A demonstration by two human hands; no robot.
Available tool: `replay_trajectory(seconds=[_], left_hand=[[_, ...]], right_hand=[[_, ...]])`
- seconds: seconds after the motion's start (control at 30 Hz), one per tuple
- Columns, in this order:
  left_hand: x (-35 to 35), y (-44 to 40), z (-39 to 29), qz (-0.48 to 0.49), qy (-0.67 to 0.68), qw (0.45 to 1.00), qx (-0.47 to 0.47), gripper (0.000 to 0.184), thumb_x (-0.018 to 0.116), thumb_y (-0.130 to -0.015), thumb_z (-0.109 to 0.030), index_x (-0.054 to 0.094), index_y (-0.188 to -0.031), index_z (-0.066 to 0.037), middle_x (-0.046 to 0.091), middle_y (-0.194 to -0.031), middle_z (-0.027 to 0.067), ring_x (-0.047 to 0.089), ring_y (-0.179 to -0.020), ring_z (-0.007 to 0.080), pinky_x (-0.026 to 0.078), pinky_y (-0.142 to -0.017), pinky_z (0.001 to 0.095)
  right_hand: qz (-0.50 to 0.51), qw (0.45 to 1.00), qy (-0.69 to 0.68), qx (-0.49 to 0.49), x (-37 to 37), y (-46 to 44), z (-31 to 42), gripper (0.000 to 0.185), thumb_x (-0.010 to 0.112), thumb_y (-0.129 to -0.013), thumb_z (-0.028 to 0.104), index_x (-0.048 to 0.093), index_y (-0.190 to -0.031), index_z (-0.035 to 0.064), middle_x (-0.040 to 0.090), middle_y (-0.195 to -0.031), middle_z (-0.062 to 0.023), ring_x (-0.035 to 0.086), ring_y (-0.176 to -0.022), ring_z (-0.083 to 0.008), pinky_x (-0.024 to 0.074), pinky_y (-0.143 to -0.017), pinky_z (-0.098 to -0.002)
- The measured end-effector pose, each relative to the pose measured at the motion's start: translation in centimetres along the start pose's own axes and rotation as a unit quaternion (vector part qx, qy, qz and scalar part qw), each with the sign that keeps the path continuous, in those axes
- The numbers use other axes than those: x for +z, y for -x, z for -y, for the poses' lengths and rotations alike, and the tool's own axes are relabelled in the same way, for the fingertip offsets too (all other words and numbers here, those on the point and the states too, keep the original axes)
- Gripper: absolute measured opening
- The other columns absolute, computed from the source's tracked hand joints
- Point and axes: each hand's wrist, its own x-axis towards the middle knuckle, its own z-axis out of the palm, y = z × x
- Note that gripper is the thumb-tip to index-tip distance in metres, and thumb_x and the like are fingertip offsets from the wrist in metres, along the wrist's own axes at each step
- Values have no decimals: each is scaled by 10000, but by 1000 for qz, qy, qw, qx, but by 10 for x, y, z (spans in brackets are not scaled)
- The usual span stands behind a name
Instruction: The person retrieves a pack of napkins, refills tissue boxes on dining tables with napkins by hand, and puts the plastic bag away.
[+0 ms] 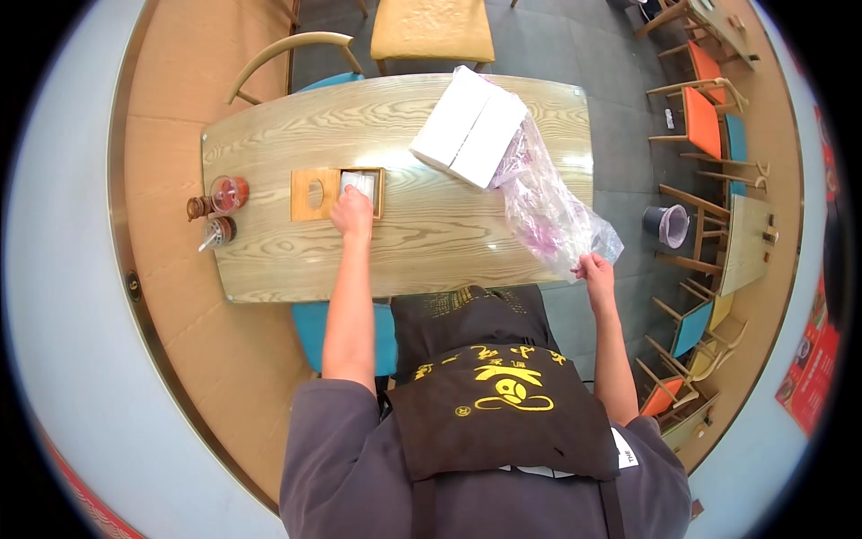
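My left hand (352,214) reaches into the right part of a wooden tissue box (379,208), its fingers curled on the white tissues (359,182) inside. The box's wooden lid (305,196), with an oval hole, lies open to the left. My right hand (596,268) pinches the lower end of a clear, pinkish plastic bag (548,211). The bag trails up the table to two white paper blocks (471,126) lying side by side, tilted, at the bag's upper end. Whether the blocks are still partly inside the bag is hard to make out.
Condiment jars (229,193) stand at the left edge of the wooden table (422,260). A blue chair (341,337) is by the near edge, and a yellow chair (433,31) at the far side. On the right floor stands a lined bin (666,225) among more chairs and tables.
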Motion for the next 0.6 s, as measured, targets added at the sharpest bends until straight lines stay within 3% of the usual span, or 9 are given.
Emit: replay_trajectory(seconds=[0.37,0.57,0.6], left_hand=[[-11,3,-7,10,-7,999,33,124,602,-802,-165,668,-795,-60,688,-715,184,693,-669,342,548,-601,466],[-18,25,-16,-11,138,990,40,197,639,-817,-250,646,-781,-57,685,-744,142,670,-673,343,528,-597,453],[-21,33,-17,-53,145,986,64,171,650,-807,-227,636,-796,-57,663,-785,119,649,-743,327,516,-631,447]], right_hand=[[3,1000,18,-7,1,-7,1,259,586,-930,176,568,-695,68,558,-622,5,492,-592,-68,373,-599,-231],[12,999,36,-8,1,-10,-3,256,589,-929,178,566,-699,69,556,-628,6,491,-594,-68,367,-591,-231],[11,999,33,-9,1,-9,-2,256,589,-930,180,565,-699,69,556,-628,6,492,-595,-68,365,-589,-231]])
